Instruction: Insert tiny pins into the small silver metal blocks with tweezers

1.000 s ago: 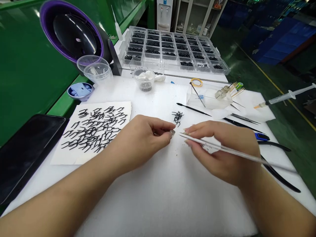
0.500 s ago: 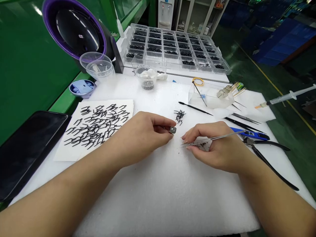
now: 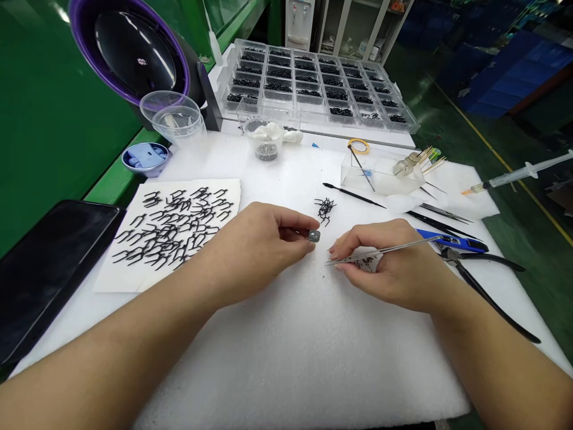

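Between the thumb and fingers of my left hand [image 3: 259, 254] is a small grey block with rounded corners [image 3: 314, 236]; its kind is too small to make out. My right hand [image 3: 389, 263] is closed around slim metal tweezers [image 3: 380, 249], whose tips point left, just below and to the right of the block and apart from it. Partly hidden under my right hand lies a whitish piece with dark specks [image 3: 367, 261]. A small pile of thin black bent pieces [image 3: 325, 209] sits on the white foam surface [image 3: 295, 358] beyond the gap between my hands.
Forked black pieces cover a white sheet [image 3: 102, 278] at left, beside a black tray [image 3: 54, 263]. Pliers [image 3: 454, 257], a blue pen-like tool [image 3: 461, 241] and a syringe [image 3: 505, 178] are at right. Behind stand a clear cup [image 3: 265, 140], a compartment box [image 3: 313, 106] and a purple-rimmed fan-like device [image 3: 134, 54].
The tweezers' tips have shifted very slightly left. Both hands keep their grips, and the rest of the scene moves only a little with the camera.
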`<state>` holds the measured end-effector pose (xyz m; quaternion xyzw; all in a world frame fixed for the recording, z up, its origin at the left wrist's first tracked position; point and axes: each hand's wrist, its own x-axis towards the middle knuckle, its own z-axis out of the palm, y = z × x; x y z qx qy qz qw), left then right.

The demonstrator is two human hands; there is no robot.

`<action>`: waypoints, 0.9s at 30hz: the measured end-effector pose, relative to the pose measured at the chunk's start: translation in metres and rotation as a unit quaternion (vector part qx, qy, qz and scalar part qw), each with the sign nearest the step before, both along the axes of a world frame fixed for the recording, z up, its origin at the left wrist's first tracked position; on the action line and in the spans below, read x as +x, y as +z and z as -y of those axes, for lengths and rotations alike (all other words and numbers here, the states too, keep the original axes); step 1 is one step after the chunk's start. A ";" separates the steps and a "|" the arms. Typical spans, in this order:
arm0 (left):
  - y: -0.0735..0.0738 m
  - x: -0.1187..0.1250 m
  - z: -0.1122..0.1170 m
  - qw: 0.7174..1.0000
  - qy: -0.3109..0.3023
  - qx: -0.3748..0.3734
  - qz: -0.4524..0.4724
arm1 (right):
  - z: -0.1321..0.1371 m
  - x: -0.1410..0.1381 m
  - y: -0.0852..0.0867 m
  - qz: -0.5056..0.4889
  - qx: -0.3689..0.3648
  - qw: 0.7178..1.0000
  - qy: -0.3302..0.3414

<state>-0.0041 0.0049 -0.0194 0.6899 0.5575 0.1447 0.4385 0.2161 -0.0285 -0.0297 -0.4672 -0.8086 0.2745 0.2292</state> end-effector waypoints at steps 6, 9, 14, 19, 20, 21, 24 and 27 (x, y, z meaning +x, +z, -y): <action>-0.004 -0.002 -0.001 1.000 0.006 -0.004 0.011 | 0.000 -0.003 0.001 -0.004 0.002 1.000 0.005; -0.003 -0.002 -0.001 1.000 0.005 -0.021 0.011 | 0.001 -0.002 0.002 -0.011 0.001 1.000 0.005; -0.002 -0.001 0.000 0.998 0.013 -0.060 0.005 | 0.007 -0.001 0.006 -0.064 0.011 0.998 -0.024; -0.006 0.001 0.004 0.996 -0.004 -0.076 0.040 | 0.011 -0.006 0.007 -0.115 0.073 0.987 -0.085; -0.007 0.001 0.005 0.996 -0.010 -0.079 0.046 | 0.012 -0.008 0.007 -0.119 0.083 0.986 -0.088; -0.006 0.002 0.006 0.995 -0.015 -0.081 0.051 | 0.012 -0.009 0.007 -0.118 0.089 0.985 -0.089; -0.003 0.003 0.007 0.995 -0.020 -0.082 0.052 | 0.012 -0.010 0.007 -0.106 0.100 0.986 -0.085; 0.001 0.004 0.007 0.995 -0.020 -0.093 0.036 | 0.013 -0.010 0.007 -0.090 0.115 0.986 -0.084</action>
